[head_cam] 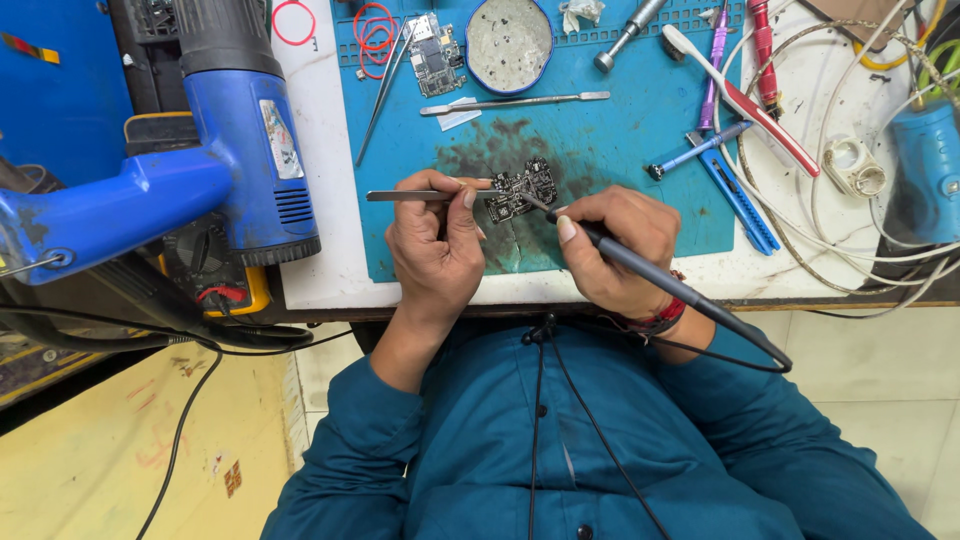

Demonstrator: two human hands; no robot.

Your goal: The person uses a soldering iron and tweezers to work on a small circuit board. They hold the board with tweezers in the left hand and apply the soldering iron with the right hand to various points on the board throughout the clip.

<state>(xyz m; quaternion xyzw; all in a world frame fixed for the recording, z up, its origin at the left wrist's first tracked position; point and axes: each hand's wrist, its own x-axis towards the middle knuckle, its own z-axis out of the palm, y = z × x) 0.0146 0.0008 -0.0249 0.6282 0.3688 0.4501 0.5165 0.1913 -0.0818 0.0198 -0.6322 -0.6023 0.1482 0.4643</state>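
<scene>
A small dark circuit board (523,187) lies on a blue work mat (620,190), on a scorched dark patch. My left hand (435,245) grips metal tweezers (405,196), whose tips reach the board's left edge. My right hand (610,250) holds a dark soldering iron (660,280) like a pen, its tip touching the board's middle. The iron's cord runs back over my right wrist.
A blue hot-air gun (235,130) stands at the left edge of the bench. On the mat's far side lie another circuit board (436,55), a round metal tin (509,42), a flat metal spudger (515,101), screwdrivers, a blue knife (735,190). White cables (830,220) coil at right.
</scene>
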